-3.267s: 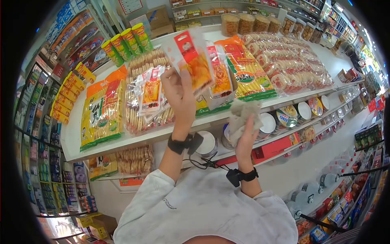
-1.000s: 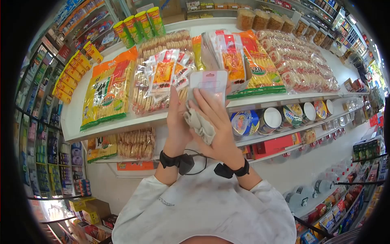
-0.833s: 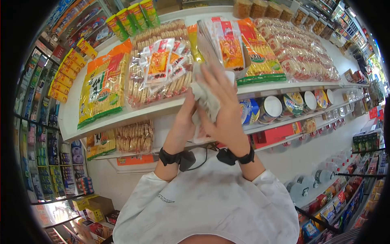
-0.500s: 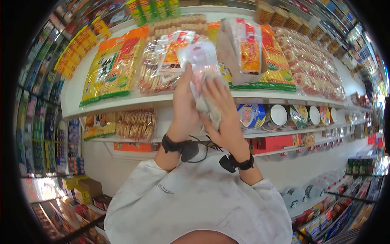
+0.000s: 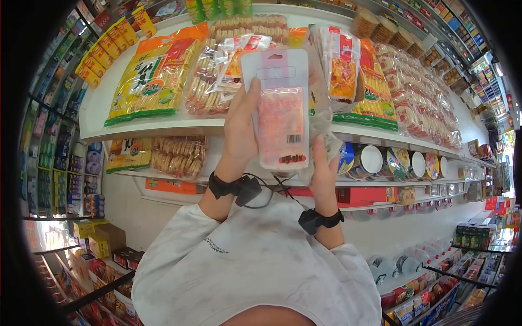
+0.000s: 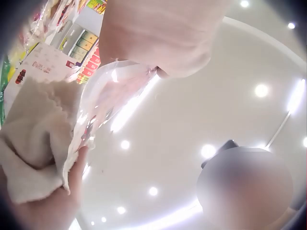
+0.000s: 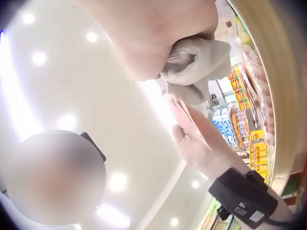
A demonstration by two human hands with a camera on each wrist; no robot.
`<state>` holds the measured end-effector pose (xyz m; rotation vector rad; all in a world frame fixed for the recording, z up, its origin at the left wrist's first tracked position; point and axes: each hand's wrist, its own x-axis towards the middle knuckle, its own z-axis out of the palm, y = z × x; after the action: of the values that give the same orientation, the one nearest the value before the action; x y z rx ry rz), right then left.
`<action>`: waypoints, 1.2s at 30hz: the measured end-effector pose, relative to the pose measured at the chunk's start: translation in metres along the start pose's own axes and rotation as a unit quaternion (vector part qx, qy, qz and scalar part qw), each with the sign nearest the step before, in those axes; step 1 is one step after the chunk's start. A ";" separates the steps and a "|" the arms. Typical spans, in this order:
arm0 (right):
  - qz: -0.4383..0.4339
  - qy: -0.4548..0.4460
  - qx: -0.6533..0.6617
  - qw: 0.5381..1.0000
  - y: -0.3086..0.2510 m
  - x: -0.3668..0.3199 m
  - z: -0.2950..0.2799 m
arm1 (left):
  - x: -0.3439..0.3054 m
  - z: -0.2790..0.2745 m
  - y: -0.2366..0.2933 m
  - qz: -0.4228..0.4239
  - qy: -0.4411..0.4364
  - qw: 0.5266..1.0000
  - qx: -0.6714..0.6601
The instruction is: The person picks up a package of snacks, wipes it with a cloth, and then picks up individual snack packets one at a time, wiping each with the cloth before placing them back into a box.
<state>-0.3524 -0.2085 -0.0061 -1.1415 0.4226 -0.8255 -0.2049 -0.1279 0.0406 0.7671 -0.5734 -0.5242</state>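
Observation:
In the head view a flat clear packet (image 5: 281, 114) with a hang hole and barcode stands upright, its printed back facing the camera. My left hand (image 5: 242, 127) grips it along the left edge, thumb on its face. At its lower right edge my right hand (image 5: 324, 176) holds a crumpled grey-white cloth (image 5: 321, 138). The left wrist view shows the cloth (image 6: 38, 139) close beside the packet (image 6: 108, 93). In the right wrist view the cloth (image 7: 196, 62) is bunched under the right hand (image 7: 158, 28).
Behind the hands, a white shelf (image 5: 163, 130) bears noodle bags (image 5: 155, 76), bagged round snacks (image 5: 418, 98) and an open box of orange packets (image 5: 343, 62). Tubs (image 5: 371, 159) line the shelf below. Smaller packets (image 5: 231, 65) lie left of the held one.
The cloth was against the packet's face and has moved down and right to its edge. More of the packet's back shows. Earlier, a packet's orange front faced the camera. The view has shifted.

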 end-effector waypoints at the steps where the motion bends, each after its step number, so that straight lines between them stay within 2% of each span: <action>1: -0.015 -0.019 0.043 0.999 0.001 -0.004 0.006 | -0.002 0.001 -0.001 -0.003 0.000 1.000 0.000; 2: -0.023 0.004 0.044 0.999 0.005 -0.008 0.008 | -0.003 0.002 0.000 -0.005 0.001 1.000 0.001; 3: -0.028 -0.026 0.004 0.999 0.000 -0.010 0.009 | -0.005 0.003 0.002 -0.008 0.002 1.000 0.003; 5: -0.040 -0.088 -0.074 0.993 -0.014 -0.010 0.013 | -0.003 0.012 0.009 0.023 -0.001 0.989 0.145; 6: -0.004 -0.081 -0.087 0.993 -0.014 -0.009 0.010 | -0.001 0.015 0.010 0.038 -0.003 0.976 0.214; 8: 0.068 -0.068 -0.113 0.989 -0.013 -0.006 0.004 | 0.006 0.013 -0.014 0.135 0.013 0.957 0.257; 9: 0.011 -0.036 -0.145 0.989 -0.009 -0.002 0.002 | 0.008 0.013 -0.019 0.183 0.021 0.943 0.277; 10: -0.046 -0.004 -0.175 0.983 -0.003 0.004 0.000 | 0.006 0.011 -0.016 0.145 -0.011 0.946 0.288; 11: -0.105 0.029 -0.204 0.973 -0.001 0.009 -0.001 | 0.001 0.016 -0.014 0.092 -0.055 0.967 0.233; 13: -0.173 -0.047 -0.256 0.950 -0.009 0.012 0.012 | -0.013 0.027 -0.011 -0.017 -0.143 0.983 0.117; 14: -0.204 -0.086 -0.281 0.934 -0.011 0.011 0.017 | -0.016 0.014 -0.031 0.011 -0.123 0.971 0.207; 17: -0.336 -0.161 -0.450 0.812 -0.012 0.008 0.023 | -0.005 -0.004 -0.034 -0.110 0.001 0.982 0.157; 18: -0.334 -0.189 -0.457 0.802 -0.014 0.009 0.022 | 0.000 -0.003 -0.028 -0.110 0.101 0.988 0.024; 21: -0.248 -0.225 -0.388 0.858 -0.011 0.014 0.003 | 0.014 -0.010 -0.021 -0.084 0.088 0.984 -0.132; 22: -0.218 -0.180 -0.348 0.894 -0.008 0.015 -0.003 | 0.016 -0.015 -0.017 -0.061 0.068 0.988 -0.124; 24: -0.152 -0.084 -0.263 0.949 -0.005 0.013 -0.012 | 0.015 -0.012 -0.003 -0.068 0.052 0.994 -0.065; 26: -0.129 0.015 -0.152 0.980 -0.011 0.010 -0.011 | 0.011 -0.008 0.007 -0.106 0.023 0.994 -0.020; 27: -0.113 0.063 -0.096 0.987 -0.013 0.007 -0.010 | 0.010 -0.008 0.004 -0.113 -0.003 0.994 0.011; 28: -0.053 0.097 -0.108 0.988 -0.004 0.005 -0.013 | 0.008 -0.009 -0.001 -0.120 -0.029 0.991 0.044; 29: -0.039 0.059 -0.111 0.991 -0.003 0.005 -0.011 | 0.006 -0.009 -0.005 -0.127 -0.056 0.987 0.079; 31: -0.017 -0.019 -0.111 0.993 -0.004 0.007 -0.001 | 0.003 0.005 -0.012 -0.059 -0.069 0.982 0.164; 32: -0.024 -0.014 -0.093 0.995 0.002 0.009 0.002 | 0.002 0.010 -0.013 -0.022 -0.076 0.975 0.206; 35: -0.051 0.011 -0.124 0.991 0.001 0.013 -0.002 | 0.002 -0.004 -0.018 -0.043 -0.134 0.968 0.208; 36: 0.003 0.028 -0.085 0.996 0.000 0.015 -0.008 | 0.002 -0.003 -0.005 -0.124 -0.157 0.967 0.159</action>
<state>-0.3482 -0.2246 -0.0075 -1.2751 0.5500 -0.8285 -0.2030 -0.1304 0.0358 1.0789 -0.8747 -0.8053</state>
